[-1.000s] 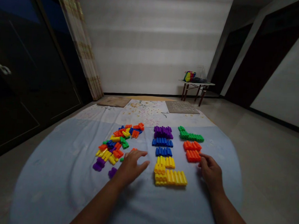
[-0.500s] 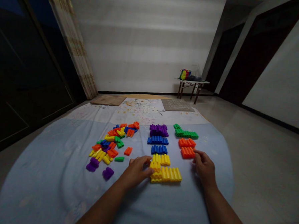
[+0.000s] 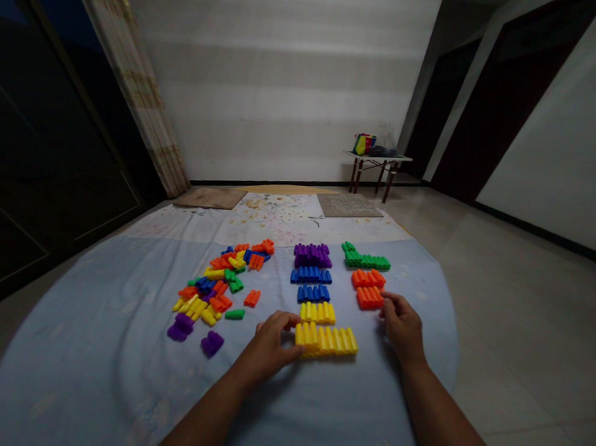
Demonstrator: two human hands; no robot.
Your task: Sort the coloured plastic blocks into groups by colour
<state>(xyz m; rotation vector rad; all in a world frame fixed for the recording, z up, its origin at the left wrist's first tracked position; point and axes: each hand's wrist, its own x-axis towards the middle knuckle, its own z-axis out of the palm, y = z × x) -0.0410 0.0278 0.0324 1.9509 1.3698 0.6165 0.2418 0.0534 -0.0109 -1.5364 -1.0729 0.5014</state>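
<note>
"What are your hands at?"

"My left hand (image 3: 271,345) grips the left end of the nearest yellow row (image 3: 336,342), thumb on the near side and index finger on the far side."

"And the right?"

"My right hand (image 3: 403,328) is curled, its fingertips at the right end of the nearer orange row (image 3: 370,298). I can't tell whether they pinch it or only rest there."

"Where do those 2 rows lie?"

"On the pale blue cloth (image 3: 169,389) in front of me. The yellow one is closest, with another yellow row (image 3: 318,312) just beyond it, then 2 blue rows (image 3: 313,294) and a purple stack (image 3: 312,255). The orange one is farther right, with a second orange row (image 3: 368,278) behind it and green pieces (image 3: 368,260) past that."

"What's on the left?"

"A mixed pile (image 3: 220,272) of orange, yellow, green, blue and purple pieces. Just to its right lie 1 orange piece (image 3: 252,298) and 1 green piece (image 3: 234,315); 2 purple clumps (image 3: 212,343) sit nearer me."
</note>
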